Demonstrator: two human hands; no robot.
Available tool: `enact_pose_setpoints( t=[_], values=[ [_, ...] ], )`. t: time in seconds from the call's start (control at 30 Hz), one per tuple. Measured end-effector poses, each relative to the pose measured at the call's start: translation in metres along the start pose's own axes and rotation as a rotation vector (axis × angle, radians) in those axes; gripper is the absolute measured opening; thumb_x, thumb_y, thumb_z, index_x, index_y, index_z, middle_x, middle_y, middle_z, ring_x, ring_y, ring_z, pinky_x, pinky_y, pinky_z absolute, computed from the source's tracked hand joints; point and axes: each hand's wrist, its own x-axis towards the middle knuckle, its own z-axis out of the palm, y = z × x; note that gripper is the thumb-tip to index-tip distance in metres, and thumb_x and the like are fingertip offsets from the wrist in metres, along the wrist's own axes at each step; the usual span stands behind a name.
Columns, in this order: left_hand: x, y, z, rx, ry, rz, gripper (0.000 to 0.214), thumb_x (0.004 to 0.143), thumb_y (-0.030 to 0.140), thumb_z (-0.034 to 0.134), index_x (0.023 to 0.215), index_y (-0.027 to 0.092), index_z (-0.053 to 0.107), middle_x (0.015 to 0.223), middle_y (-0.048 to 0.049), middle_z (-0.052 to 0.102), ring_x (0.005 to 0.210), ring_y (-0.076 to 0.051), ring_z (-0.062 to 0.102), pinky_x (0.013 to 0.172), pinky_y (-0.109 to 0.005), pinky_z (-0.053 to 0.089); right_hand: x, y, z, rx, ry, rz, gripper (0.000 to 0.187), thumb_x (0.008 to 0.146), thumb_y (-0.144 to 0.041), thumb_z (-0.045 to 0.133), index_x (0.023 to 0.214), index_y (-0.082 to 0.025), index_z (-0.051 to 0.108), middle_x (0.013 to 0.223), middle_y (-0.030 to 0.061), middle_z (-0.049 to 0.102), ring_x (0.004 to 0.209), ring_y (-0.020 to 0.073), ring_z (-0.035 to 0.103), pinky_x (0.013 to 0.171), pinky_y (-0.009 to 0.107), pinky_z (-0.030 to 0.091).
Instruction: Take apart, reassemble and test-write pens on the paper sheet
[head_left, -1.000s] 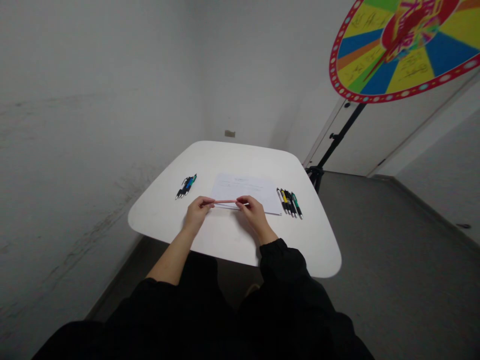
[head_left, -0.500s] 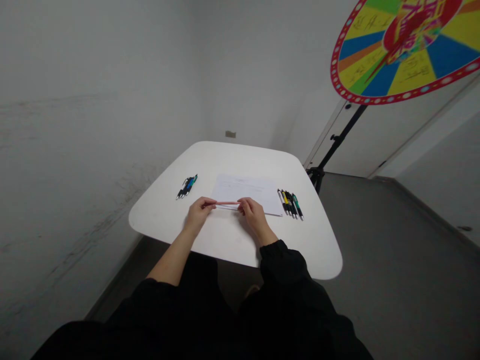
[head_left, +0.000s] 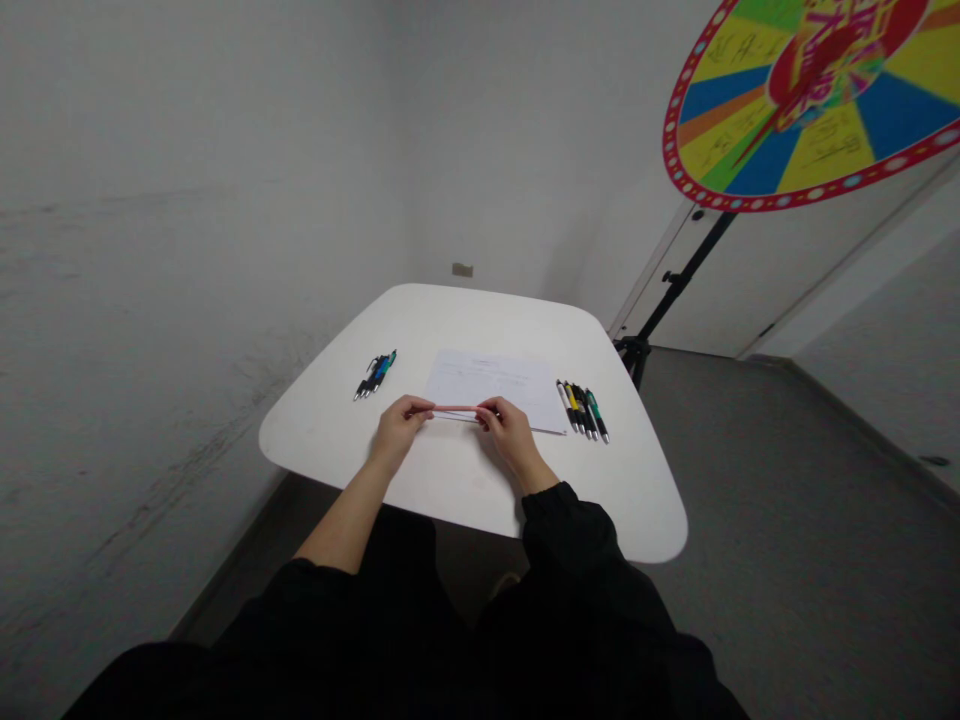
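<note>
My left hand (head_left: 397, 426) and my right hand (head_left: 506, 428) pinch the two ends of a thin pink pen (head_left: 454, 408), holding it level just above the white table (head_left: 450, 480). Both hands are closed on it. Behind the pen lies a white sheet of paper (head_left: 495, 382) with faint print. A small bunch of dark, blue and green pens (head_left: 374, 373) lies to the left of the sheet. A row of several pens (head_left: 583, 408) in black, yellow and green lies to its right.
A colourful prize wheel (head_left: 810, 90) on a black tripod stand (head_left: 660, 310) stands beyond the table's right corner. A grey wall runs along the left. Grey floor (head_left: 810, 540) spreads to the right. My dark-clothed lap fills the bottom of the view.
My hands and the pink pen stay in nearly the same place; my right fingers have shifted slightly along the pen. The view has drifted a little.
</note>
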Motion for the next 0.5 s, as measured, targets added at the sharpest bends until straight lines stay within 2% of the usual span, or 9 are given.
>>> enact_pose_setpoints(
  t=[0.17,0.33,0.5],
  values=[
    [-0.0006,0.002,0.001,-0.016,-0.011,0.001,0.013,0.075,0.026,0.076,0.086,0.022,0.077,0.09,-0.0039,0.075,0.09,-0.023,0.069,0.089,-0.037,0.052,-0.0003,-0.001,-0.0011,-0.137,-0.033,-0.036,0.025,0.096,-0.036,0.051,0.078,-0.023,0.061,0.072,0.001,0.063,0.073,0.0191,0.058,0.072,0.031,0.043],
    [-0.001,0.0034,0.0009,-0.01,-0.02,0.005,0.013,0.075,0.027,0.076,0.087,0.022,0.077,0.091,-0.0039,0.075,0.091,-0.022,0.069,0.089,-0.037,0.052,-0.0009,-0.003,-0.0009,-0.155,-0.065,-0.023,0.034,0.1,-0.038,0.045,0.071,-0.024,0.055,0.07,0.0017,0.061,0.072,0.019,0.056,0.072,0.031,0.042],
    [0.0002,0.0013,0.0,-0.003,0.014,-0.022,0.014,0.075,0.027,0.075,0.088,0.021,0.077,0.088,-0.004,0.075,0.088,-0.022,0.069,0.087,-0.037,0.052,-0.0011,-0.0014,0.0011,-0.064,-0.003,-0.035,0.023,0.097,-0.04,0.049,0.096,-0.022,0.063,0.085,0.0037,0.066,0.08,0.0207,0.06,0.073,0.033,0.045]
  ],
)
